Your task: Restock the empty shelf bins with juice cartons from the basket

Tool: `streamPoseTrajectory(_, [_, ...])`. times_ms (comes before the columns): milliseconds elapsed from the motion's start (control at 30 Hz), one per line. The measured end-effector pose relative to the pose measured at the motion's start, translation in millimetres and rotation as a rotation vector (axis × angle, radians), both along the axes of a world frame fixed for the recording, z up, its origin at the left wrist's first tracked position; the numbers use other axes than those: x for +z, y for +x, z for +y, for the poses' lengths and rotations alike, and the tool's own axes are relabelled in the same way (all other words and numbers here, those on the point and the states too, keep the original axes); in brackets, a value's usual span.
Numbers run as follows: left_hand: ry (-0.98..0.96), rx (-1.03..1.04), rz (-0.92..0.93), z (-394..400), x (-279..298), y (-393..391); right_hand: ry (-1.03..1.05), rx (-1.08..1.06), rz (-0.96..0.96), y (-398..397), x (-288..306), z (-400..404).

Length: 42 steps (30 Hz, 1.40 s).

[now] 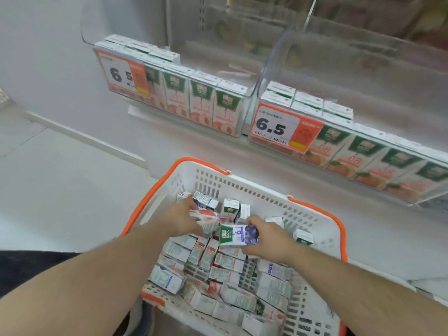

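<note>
I have both hands down inside the white basket point(264, 190), whose rim and handles are orange. My right hand point(269, 238) grips a blueberry carton point(236, 235) lying on its side, fingers curled over its far end and thumb under the near edge; the carton sits at about 9 o'clock of that hand, just above the heap. My left hand point(183, 220) is at 9 o'clock of the blueberry carton, its fingers wrapped around a red-and-white carton point(206, 220), which is blurred, so I cannot tell its flavour. The two held cartons are just beside each other, nearly touching.

Below and around my hands the loose cartons point(218, 270) fill the basket floor in a jumble, most lying flat with their printed backs up, a few standing on end toward 12 o'clock by the far wall.

At 11 o'clock from the basket, the left shelf bin point(247, 110), a clear plastic tray, holds a front row of peach cartons point(201, 103) standing upright, with more rows behind on its left side; the back right part of this bin is bare. A price tag point(121, 75) reading 6.5 hangs on its front left. At 2 o'clock, the right shelf bin point(412, 202) shows a front row of orange-fruit cartons point(356, 156) behind its clear lip, with a second 6.5 tag point(276, 128) at its left end. Behind that front row only a few cartons stand at the left.
</note>
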<state>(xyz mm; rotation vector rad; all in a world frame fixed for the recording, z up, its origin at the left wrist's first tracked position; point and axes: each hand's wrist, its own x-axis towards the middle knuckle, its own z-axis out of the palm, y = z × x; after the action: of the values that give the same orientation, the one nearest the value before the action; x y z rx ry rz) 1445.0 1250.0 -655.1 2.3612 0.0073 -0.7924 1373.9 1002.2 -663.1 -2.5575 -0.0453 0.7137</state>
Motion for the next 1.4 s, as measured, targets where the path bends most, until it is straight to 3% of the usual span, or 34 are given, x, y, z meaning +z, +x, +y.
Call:
streamPoseTrajectory(300, [-0.176, -0.19, -0.239, -27, 122, 18, -0.006, -0.036, -0.165, -13, 143, -30])
streamPoseTrajectory(400, [-0.403, -0.129, -0.191, -31, 148, 20, 0.083, -0.111, -0.244, -22, 176, -32])
streamPoseTrajectory(600, [-1.145, 0.19, 0.168, -52, 159, 10, 0.875, -0.523, -0.148, -32, 200, -18])
streamPoseTrajectory(733, [-1.354, 0.221, 0.302, -61, 157, 0, 1.194, -0.612, -0.101, -32, 199, -10])
streamPoseTrajectory(833, [-1.453, 0.293, 0.395, -70, 157, -12, 1.236, -0.619, -0.105, -32, 194, -8])
streamPoseTrajectory(1067, [-1.423, 0.5, 0.441, -100, 168, -27, 1.187, -0.65, -0.203, -17, 193, -12])
streamPoseTrajectory(1133, [-1.268, 0.495, 0.319, -103, 164, -26, 1.158, -0.674, -0.262, -16, 193, -14])
streamPoseTrajectory(1300, [-0.775, 0.246, -0.141, -119, 171, -36, 0.975, -0.801, -0.417, -22, 188, -21])
streamPoseTrajectory(1400, [-0.673, 0.044, -0.277, -129, 181, -43, 0.842, -0.86, -0.439, -32, 177, -31])
